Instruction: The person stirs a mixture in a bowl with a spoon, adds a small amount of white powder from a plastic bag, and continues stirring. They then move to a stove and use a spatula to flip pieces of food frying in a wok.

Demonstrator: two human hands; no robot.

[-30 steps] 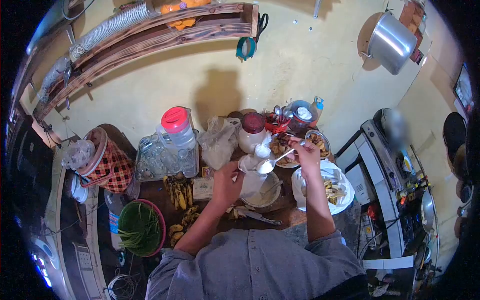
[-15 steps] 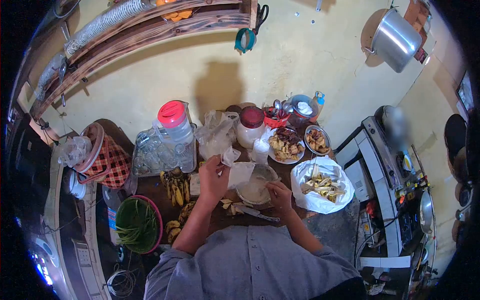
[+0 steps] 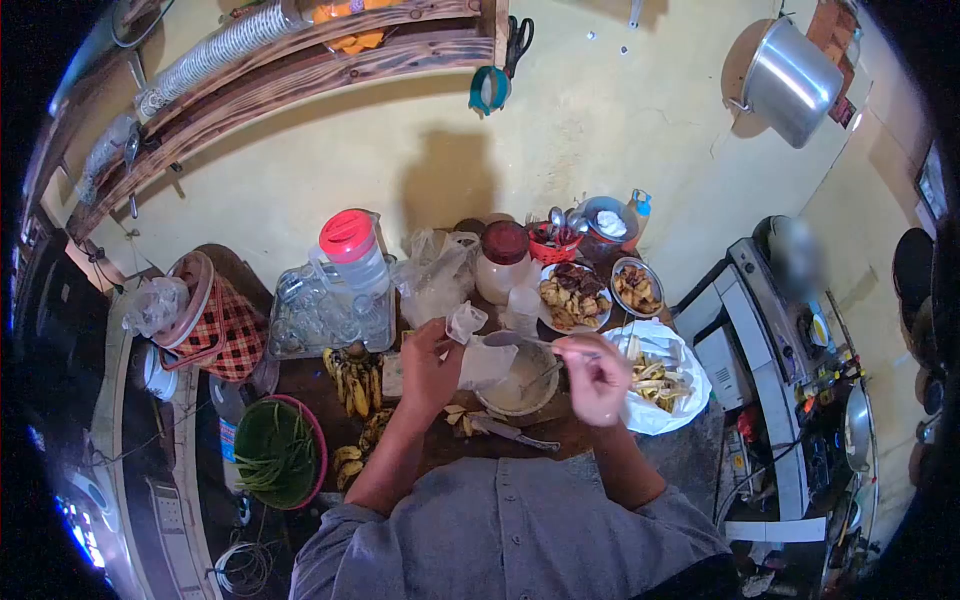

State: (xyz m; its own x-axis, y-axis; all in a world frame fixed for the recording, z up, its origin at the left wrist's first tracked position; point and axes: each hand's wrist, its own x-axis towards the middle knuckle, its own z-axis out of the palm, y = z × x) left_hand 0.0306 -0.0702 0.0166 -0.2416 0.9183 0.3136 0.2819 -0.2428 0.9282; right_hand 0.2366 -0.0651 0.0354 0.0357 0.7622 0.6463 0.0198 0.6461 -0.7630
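Note:
Pinched in my left hand [image 3: 428,362] is a thin clear plastic bag [image 3: 487,367], its upper end bunched above the fingers. My right hand [image 3: 597,380], slightly blurred, is closed around the handle of a spoon [image 3: 508,339]. The spoon's head points left, over the bag's right side. Below, a bowl [image 3: 526,404] holds a pale, whitish mixture, and another utensil [image 3: 546,374] leans inside it. A knife [image 3: 515,433] lies in front of the bowl beside some peel pieces [image 3: 462,418].
Bananas [image 3: 355,380] and a tray of glasses [image 3: 325,310] with a red-lidded jug [image 3: 352,250] are on the left. Behind stand a red-lidded jar [image 3: 503,265] and a plate of fried food [image 3: 573,300]. A white bag of peels [image 3: 660,385] sits right.
My right hand has lifted up and to the right from the bowl's edge, and the spoon has come up beside the plastic bag. My left hand stays near the same place, holding the bag.

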